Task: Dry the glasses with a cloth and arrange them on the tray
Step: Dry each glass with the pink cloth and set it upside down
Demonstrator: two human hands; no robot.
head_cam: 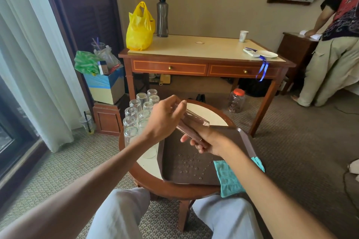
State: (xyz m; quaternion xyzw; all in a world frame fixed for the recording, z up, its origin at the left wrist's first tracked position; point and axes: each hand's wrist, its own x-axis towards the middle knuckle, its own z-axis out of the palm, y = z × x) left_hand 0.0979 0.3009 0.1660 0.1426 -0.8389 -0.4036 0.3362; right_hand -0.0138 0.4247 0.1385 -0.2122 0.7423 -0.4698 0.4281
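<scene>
A clear drinking glass hangs tilted above the brown tray. My left hand pinches its far end from above. My right hand curls round its lower part from below. The tray lies on the small round table and carries scattered water drops, no glasses. Several upturned glasses stand in rows on the table's left side. A teal cloth hangs over the tray's near right edge, under my right forearm.
A wooden desk stands behind the table with a yellow bag, a dark bottle and a paper cup. Another person stands at the right. A plastic jar sits on the carpet. Boxes and a curtain are at the left.
</scene>
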